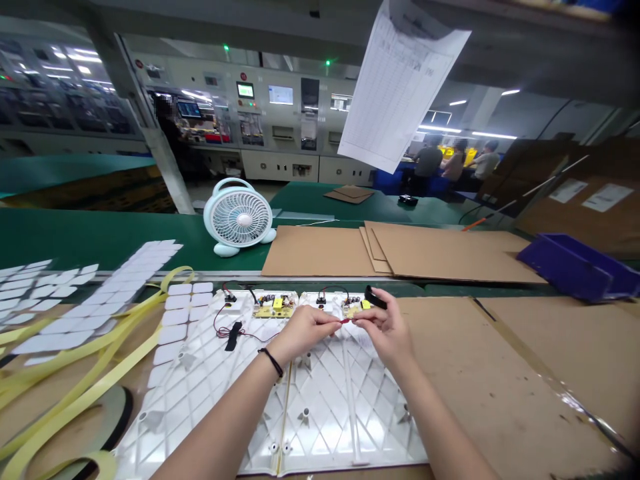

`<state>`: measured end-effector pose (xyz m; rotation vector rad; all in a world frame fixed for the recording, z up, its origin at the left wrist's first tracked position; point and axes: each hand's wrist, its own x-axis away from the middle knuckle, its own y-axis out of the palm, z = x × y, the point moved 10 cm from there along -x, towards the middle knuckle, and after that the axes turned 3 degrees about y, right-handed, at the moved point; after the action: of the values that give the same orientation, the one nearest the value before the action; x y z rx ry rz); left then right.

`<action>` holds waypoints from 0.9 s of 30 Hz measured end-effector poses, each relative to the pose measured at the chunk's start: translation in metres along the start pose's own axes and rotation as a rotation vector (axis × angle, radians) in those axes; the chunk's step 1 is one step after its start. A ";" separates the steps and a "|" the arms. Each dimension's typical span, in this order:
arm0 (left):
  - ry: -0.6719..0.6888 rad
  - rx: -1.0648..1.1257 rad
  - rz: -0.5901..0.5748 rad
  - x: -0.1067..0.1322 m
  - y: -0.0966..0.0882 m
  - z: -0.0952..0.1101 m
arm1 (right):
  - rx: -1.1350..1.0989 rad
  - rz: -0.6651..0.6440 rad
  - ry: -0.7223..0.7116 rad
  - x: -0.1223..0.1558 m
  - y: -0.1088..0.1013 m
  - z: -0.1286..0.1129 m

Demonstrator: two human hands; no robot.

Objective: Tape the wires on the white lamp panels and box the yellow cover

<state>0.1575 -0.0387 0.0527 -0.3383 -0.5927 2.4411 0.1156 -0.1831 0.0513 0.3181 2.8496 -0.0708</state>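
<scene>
Between my two hands is a thin red wire (345, 321), pinched from both sides over the right-hand white plastic panel (320, 393). My left hand (310, 328) closes its fingertips on the wire's left part. My right hand (387, 328) pinches the wire's right part, and a strip of black tape (376, 298) stands up by its fingers. A yellowish circuit board (356, 307) sits behind my hands, partly hidden. On the left white panel (200, 387) are another circuit board (275, 307) and a red-black cable under a piece of black tape (233, 336).
White label stickers (175, 317) and yellow tape strips (100, 360) lie at left, near a tape roll (107, 420). A light-blue fan (240, 217) and cardboard sheets (320, 250) stand behind. A blue bin (580, 267) is at right; a paper sheet (400, 87) hangs above.
</scene>
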 end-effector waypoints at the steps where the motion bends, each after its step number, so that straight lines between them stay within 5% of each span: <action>1: 0.008 -0.018 0.016 0.000 -0.001 0.000 | -0.002 0.008 0.019 -0.003 -0.003 0.004; 4: 0.040 -0.070 0.023 0.000 -0.001 0.000 | 0.035 0.047 0.083 -0.011 -0.025 0.016; 9: 0.014 -0.082 0.058 -0.002 -0.005 -0.010 | 0.079 0.335 0.131 -0.019 -0.114 0.026; 11: 0.046 -0.154 0.032 -0.002 0.001 -0.011 | 0.115 0.344 0.165 -0.021 -0.132 0.032; 19: 0.024 -0.609 -0.016 -0.003 0.018 -0.019 | 0.395 0.132 0.476 -0.015 -0.116 0.077; 24: 0.015 -0.710 -0.029 -0.002 0.021 -0.010 | 0.665 -0.024 0.452 -0.009 -0.123 0.063; 27: 0.036 -0.752 -0.033 0.000 0.024 -0.007 | 0.753 -0.041 0.644 0.006 -0.146 0.057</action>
<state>0.1484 -0.0535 0.0347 -0.6557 -1.4751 2.0841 0.0927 -0.3282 -0.0028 0.4950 3.3236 -1.2756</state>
